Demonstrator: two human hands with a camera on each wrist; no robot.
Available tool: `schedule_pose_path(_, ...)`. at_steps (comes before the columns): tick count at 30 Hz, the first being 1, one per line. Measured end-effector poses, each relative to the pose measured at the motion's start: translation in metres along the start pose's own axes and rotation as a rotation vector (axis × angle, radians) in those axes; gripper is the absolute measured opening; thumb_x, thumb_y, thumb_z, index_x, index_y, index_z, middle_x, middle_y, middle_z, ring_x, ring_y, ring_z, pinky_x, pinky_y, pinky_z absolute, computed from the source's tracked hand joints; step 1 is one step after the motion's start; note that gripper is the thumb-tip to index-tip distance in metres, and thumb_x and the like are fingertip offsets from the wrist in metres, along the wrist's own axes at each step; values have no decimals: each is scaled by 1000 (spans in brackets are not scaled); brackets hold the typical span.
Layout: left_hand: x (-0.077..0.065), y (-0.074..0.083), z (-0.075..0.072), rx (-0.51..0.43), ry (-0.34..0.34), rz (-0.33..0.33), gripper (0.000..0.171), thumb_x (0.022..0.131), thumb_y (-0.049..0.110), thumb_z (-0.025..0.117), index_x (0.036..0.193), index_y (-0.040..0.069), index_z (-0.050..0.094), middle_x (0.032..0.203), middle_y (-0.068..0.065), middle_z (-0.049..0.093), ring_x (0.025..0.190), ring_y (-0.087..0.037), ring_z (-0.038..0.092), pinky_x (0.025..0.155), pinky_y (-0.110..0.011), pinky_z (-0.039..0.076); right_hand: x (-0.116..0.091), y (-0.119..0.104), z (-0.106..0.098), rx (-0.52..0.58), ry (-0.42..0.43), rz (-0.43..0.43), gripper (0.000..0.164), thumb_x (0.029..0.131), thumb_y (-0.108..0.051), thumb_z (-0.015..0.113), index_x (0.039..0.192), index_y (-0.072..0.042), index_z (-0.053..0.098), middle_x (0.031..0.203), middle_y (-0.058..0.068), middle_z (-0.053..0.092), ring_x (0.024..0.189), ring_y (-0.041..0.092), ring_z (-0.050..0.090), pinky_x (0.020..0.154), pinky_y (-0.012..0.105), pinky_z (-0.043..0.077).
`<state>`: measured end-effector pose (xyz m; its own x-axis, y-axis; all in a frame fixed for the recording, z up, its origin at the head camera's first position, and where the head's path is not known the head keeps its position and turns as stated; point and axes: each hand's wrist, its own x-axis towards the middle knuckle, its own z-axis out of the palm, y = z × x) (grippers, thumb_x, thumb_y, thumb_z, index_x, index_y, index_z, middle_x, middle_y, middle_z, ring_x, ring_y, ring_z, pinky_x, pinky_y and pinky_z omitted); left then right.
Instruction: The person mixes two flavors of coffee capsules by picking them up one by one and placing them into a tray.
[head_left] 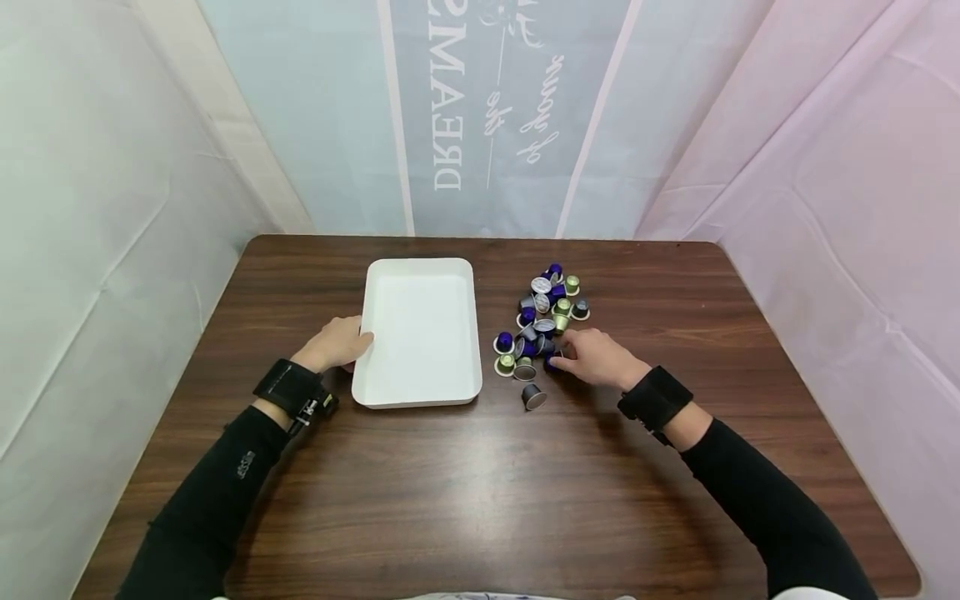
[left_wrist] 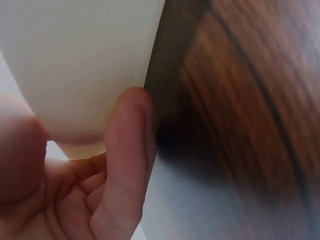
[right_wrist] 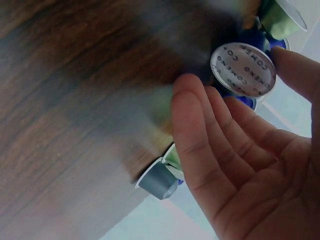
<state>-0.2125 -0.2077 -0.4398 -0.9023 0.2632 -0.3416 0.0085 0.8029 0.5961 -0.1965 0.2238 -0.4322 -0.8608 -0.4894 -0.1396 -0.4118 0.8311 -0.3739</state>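
Observation:
A white rectangular tray (head_left: 418, 333) lies on the table with nothing in it. My left hand (head_left: 339, 342) grips its left side, thumb over the rim; in the left wrist view a finger (left_wrist: 129, 135) presses along the tray wall (left_wrist: 85, 65). Right of the tray lies a loose cluster of coffee capsules (head_left: 527, 316), blue, green and grey. At its near right side, my right hand (head_left: 600, 358) pinches a blue capsule (head_left: 550, 363). In the right wrist view, a capsule's printed silver lid (right_wrist: 243, 69) shows between thumb and fingers.
One dark grey capsule (head_left: 533, 397) lies apart at the near end of the cluster. Brown wood-grain table (head_left: 450, 500) surrounds the tray and capsules. Pale cloth walls stand at the left, right and back, the back one (head_left: 495, 117) with printed lettering.

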Motion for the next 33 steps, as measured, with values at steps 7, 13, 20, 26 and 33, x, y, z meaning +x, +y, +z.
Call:
schedule_pose_path(7, 2, 8, 8, 26, -3, 0, 41, 99, 19, 34, 131, -3, 43, 98, -18, 62, 69, -21, 63, 54, -31, 52, 2, -5, 0, -23, -40, -11, 27, 88, -25, 67, 102, -3, 60, 73, 0, 54, 60, 13, 49, 58, 30, 41)
schedule_pose_path(13, 1, 13, 14, 24, -11, -12, 42, 98, 18, 32, 133, -4, 41, 102, -21, 61, 68, -21, 63, 52, -31, 52, 2, -7, -1, -36, -83, 8, 26, 86, -23, 69, 103, -4, 60, 77, 1, 56, 62, 14, 49, 58, 31, 40)
schedule_pose_path(20, 0, 17, 17, 91, 25, -5, 36, 98, 18, 33, 121, -5, 47, 76, -15, 59, 53, -22, 57, 46, -30, 46, 1, -8, 1, -41, -51, -21, 25, 85, -29, 70, 90, -7, 59, 69, 0, 51, 58, 13, 46, 53, 28, 37)
schedule_pose_path(26, 1, 15, 20, 91, 25, -10, 36, 98, 18, 33, 122, -6, 45, 80, -15, 57, 54, -22, 57, 47, -30, 46, 0, -10, 2, -55, -42, -31, 22, 86, -29, 68, 86, -8, 59, 69, 0, 53, 57, 12, 47, 52, 28, 39)
schedule_pose_path(33, 1, 14, 20, 93, 30, -17, 36, 98, 19, 33, 120, -5, 45, 80, -15, 57, 53, -22, 57, 47, -30, 46, -2, -9, 0, -50, -80, 0, 18, 86, -18, 64, 100, -8, 63, 91, 5, 62, 71, 15, 54, 64, 33, 45)
